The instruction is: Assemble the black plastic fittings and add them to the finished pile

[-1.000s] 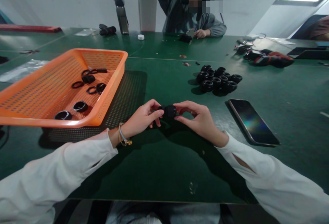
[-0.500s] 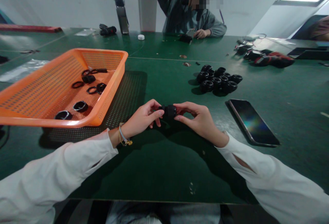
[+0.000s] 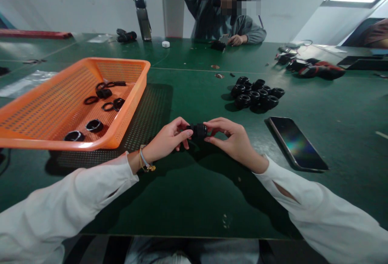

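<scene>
A small black round fitting (image 3: 198, 129) is held between both my hands just above the green table (image 3: 188, 191). My left hand (image 3: 168, 138) pinches its left end with thumb and fingers closed. My right hand (image 3: 232, 138) grips its right end, fingers curled around it. A pile of several similar black fittings (image 3: 256, 94) lies further back to the right. An orange mesh basket (image 3: 130, 106) at the left holds several black rings and nuts (image 3: 104, 94).
A dark phone (image 3: 296, 143) lies face up right of my hands. Another person in a grey top (image 3: 224, 21) sits across the table handling a small part. A bottle (image 3: 143, 17) and red-black items (image 3: 318, 70) stand at the far side.
Both hands with the fitting have shifted very slightly; the grip looks the same. The person opposite moved a little.
</scene>
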A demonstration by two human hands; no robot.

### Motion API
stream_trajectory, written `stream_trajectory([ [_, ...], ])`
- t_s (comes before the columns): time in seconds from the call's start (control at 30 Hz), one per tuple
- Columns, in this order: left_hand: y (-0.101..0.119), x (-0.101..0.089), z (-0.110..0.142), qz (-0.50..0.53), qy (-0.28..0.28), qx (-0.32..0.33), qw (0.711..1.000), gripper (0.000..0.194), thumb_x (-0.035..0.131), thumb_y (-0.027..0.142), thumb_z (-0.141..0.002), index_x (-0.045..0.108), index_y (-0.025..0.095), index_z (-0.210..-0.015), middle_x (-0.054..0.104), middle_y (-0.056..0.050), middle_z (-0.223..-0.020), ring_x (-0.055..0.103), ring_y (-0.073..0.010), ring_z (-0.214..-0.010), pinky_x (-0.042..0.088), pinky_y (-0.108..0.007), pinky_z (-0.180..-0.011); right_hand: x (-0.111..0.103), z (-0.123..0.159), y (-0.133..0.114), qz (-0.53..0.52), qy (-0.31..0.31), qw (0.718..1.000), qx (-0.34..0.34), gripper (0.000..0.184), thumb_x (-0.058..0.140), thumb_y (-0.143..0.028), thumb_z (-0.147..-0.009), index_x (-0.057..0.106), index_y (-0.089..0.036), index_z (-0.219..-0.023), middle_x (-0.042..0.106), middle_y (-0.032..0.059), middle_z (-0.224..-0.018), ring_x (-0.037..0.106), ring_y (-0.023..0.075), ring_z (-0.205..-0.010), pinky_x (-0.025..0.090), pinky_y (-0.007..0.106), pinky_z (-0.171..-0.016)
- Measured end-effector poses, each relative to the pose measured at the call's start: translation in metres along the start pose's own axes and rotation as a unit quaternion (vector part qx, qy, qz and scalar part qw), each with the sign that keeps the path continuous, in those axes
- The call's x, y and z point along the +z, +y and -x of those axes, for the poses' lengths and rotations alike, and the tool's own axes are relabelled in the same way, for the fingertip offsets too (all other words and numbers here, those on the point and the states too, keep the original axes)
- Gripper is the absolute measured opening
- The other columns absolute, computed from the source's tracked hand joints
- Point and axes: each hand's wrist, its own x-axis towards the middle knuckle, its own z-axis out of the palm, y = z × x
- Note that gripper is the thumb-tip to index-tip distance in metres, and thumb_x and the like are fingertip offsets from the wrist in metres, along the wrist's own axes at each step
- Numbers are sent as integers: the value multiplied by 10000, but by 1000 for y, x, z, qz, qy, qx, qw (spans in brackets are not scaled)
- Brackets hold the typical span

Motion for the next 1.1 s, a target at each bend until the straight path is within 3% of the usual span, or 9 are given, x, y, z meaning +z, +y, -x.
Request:
stream_trajectory([
  [0.2,1,0,0,-6,-5,0,1000,311,582,428,-763,422,170,-833,554,24,-707,574,-69,-480,373,-123,-343,2,1,-1,-11,10,1000,14,363,698,-164,-695,641,-210,-1050,689,33,-882,638,152,-747,544,324,-731],
  [0.37,0,0,0,-6,-4,0,1000,314,581,431,-761,423,169,-834,551,24,-705,582,-73,-487,374,-121,-344,0,2,-2,3,-1,1000,13,271,709,-186,-696,665,-192,-964,696,41,-856,635,155,-720,538,319,-700],
  [1.1,2,1,0,-7,-3,0,1000,324,588,440,-765,428,168,-838,541,33,-664,572,-77,-488,373,-124,-348,-1,0,-4,17,-5,999,27,260,701,-289,-728,688,-192,-969,716,48,-838,645,166,-701,542,332,-685],
])
